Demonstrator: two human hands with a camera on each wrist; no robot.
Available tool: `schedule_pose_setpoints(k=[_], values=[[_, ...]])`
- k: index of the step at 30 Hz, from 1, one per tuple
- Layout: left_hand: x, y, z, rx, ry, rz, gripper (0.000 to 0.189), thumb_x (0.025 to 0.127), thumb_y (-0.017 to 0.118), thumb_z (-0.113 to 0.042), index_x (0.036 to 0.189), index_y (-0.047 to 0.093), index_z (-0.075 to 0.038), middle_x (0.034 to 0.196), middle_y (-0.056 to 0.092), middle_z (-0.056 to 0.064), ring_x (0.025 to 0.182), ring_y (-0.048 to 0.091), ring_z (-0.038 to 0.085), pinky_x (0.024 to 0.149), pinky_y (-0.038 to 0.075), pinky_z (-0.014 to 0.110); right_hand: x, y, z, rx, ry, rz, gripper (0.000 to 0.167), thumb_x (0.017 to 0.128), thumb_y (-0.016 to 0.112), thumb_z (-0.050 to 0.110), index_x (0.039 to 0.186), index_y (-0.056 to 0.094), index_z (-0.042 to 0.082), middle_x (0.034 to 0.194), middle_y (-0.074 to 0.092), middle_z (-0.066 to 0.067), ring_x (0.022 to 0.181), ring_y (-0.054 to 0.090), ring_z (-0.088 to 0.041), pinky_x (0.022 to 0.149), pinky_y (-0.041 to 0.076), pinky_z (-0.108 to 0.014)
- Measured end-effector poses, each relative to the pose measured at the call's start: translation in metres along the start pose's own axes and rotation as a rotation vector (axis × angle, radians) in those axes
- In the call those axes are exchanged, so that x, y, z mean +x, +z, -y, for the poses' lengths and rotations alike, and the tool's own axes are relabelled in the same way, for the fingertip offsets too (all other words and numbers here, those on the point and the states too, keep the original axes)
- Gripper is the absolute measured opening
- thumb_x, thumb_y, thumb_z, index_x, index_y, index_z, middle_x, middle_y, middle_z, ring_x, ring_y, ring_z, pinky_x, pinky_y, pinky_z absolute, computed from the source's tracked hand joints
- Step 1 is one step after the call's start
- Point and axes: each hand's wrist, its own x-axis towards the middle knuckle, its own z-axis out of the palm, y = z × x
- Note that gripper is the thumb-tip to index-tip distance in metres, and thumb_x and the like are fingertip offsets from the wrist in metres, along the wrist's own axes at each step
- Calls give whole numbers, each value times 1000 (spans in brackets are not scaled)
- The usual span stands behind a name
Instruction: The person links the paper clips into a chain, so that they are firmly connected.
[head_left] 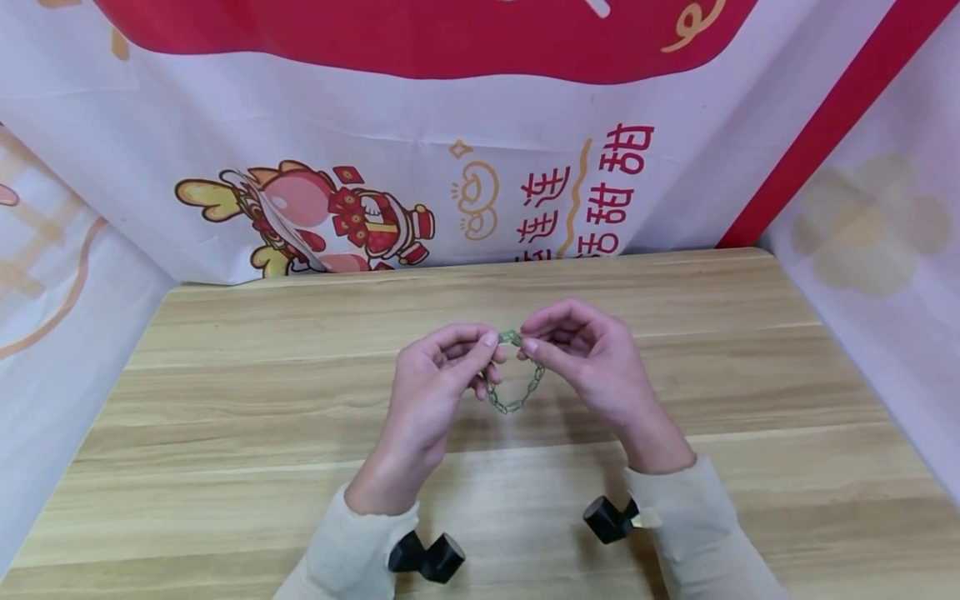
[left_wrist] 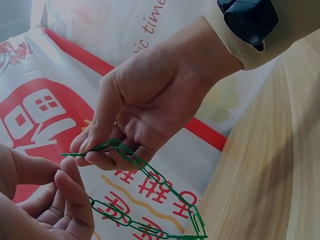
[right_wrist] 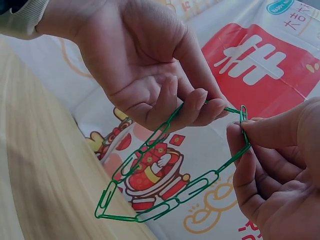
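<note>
A chain of green paper clips hangs in a loop below both hands, above the table. My left hand pinches one end between thumb and fingertips; in the right wrist view the same left hand has the chain running down past its curled fingers. My right hand pinches the chain opposite, thumb against index finger. Between the two sets of fingertips, a short stretch of green clips bridges the gap. In the left wrist view, a clip tip juts from the right hand's fingers toward the left hand.
The wood-grain table lies under the hands. Printed white and red cloth rises along its back edge, with more cloth at both sides. A black wrist device sits at the left sleeve and another wrist device at the right.
</note>
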Motion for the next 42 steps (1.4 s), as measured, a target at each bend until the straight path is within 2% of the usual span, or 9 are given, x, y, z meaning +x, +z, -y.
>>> schedule_pose_setpoints(k=[6, 14, 21, 27, 36, 39, 42], values=[[1, -2, 0, -13, -26, 30, 14, 104, 68, -6, 115, 72, 1, 90, 74, 1, 77, 67, 15, 63, 53, 20, -1, -1, 2, -27, -25, 22, 17, 94, 77, -6, 110, 70, -5, 103, 76, -9, 90, 76, -16, 84, 64, -27], [2, -5, 1, 22, -35, 53, 12, 102, 68, -4, 111, 72, 3, 85, 72, 3, 76, 65, 15, 61, 51, 20, -2, 0, -1, -44, -85, 45, 19, 92, 77, -9, 109, 70, -4, 103, 76, -14, 90, 75, -16, 83, 64, -27], [4, -7, 1, 48, -42, 68, 12, 102, 68, -4, 109, 71, 6, 83, 70, 3, 75, 64, 16, 61, 50, 20, -2, 3, -3, -39, -189, 35, 26, 86, 79, -16, 109, 69, -8, 103, 74, -22, 90, 73, -14, 82, 64, -26], [4, -11, 0, 62, -69, 84, 13, 103, 68, -4, 110, 71, 6, 83, 70, 3, 74, 64, 16, 61, 50, 20, -3, 6, -5, -33, -267, 23, 23, 85, 78, -20, 104, 69, -9, 98, 73, -24, 88, 72, -12, 81, 63, -23], [6, -17, -6, 83, -145, 109, 12, 102, 69, -4, 110, 72, 5, 81, 71, 3, 71, 64, 14, 59, 48, 20, -2, 10, -6, -35, -347, 61, 19, 85, 75, -23, 95, 70, -8, 91, 72, -23, 87, 71, -11, 80, 64, -23], [8, -21, -5, 41, -193, 144, 8, 103, 67, -4, 104, 72, 2, 79, 69, 2, 67, 61, 12, 57, 45, 20, -3, 10, -6, -31, -355, 74, 20, 86, 74, -23, 94, 70, -5, 90, 72, -18, 85, 72, -13, 78, 64, -25], [10, -25, -2, -25, -248, 213, 11, 103, 65, -4, 95, 73, -4, 76, 67, 0, 64, 58, 10, 55, 42, 19, -4, 11, -6, -35, -372, 85, 22, 86, 73, -23, 92, 70, -2, 91, 73, -9, 85, 72, -15, 78, 65, -25]])
